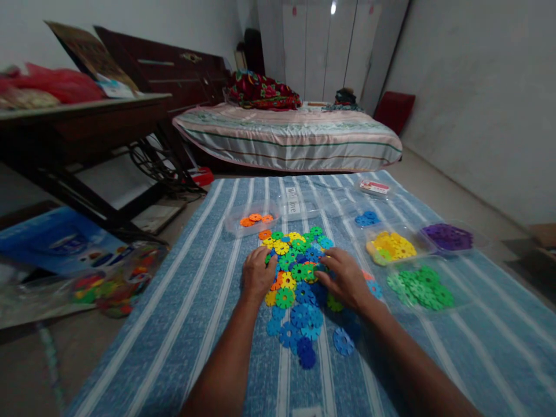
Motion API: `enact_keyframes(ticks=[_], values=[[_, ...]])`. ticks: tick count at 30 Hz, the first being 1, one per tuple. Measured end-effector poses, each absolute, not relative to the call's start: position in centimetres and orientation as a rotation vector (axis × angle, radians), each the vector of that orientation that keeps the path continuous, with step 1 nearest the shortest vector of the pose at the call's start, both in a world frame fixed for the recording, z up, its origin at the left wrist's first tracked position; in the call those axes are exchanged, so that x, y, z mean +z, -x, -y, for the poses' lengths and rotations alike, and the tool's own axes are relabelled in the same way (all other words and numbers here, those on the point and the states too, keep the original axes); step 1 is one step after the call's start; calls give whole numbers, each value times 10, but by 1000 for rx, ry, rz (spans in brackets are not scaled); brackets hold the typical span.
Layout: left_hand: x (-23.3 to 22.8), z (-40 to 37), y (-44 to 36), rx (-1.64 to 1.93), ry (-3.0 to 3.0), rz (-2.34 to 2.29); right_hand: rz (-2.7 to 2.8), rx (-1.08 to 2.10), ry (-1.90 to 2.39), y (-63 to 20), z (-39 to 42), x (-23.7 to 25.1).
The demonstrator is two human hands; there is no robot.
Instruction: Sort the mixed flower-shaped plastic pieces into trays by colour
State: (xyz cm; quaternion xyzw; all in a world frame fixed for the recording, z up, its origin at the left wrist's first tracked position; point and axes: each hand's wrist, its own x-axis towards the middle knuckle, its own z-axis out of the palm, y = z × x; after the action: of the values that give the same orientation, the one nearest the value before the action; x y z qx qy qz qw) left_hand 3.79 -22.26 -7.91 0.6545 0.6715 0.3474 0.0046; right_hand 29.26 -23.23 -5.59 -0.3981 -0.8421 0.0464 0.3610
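Observation:
A loose heap of flower-shaped plastic discs [288,281], in green, yellow, blue and orange, lies in the middle of the striped cloth. My left hand [258,273] rests at the heap's left edge, thumb and bent fingers apart, with a green disc [268,258] showing in the gap. Across the heap, my right hand [347,281] reaches in from the right; its thumb and fingers are spread over green and blue discs, and no disc is visibly gripped. Nearest me are blue discs [299,315], with one single blue disc [343,341] lying apart at the right.
Clear plastic boxes hold sorted discs: orange [255,219] at the back left, yellow [392,245], purple [447,237] and green [420,288] on the right. Blue discs [367,218] lie behind the yellow ones. Beyond the cloth-covered surface [195,278] stands a bed [291,139].

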Motion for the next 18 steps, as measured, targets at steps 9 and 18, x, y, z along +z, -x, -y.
enact_keyframes(ticks=[9, 18], values=[[-81, 222, -38, 1151, -2048, -2060, 2105, 155, 1009, -272, 241, -74], [-82, 222, -37, 1139, -2040, -2070, 1871, 191, 977, -302, 236, -42]])
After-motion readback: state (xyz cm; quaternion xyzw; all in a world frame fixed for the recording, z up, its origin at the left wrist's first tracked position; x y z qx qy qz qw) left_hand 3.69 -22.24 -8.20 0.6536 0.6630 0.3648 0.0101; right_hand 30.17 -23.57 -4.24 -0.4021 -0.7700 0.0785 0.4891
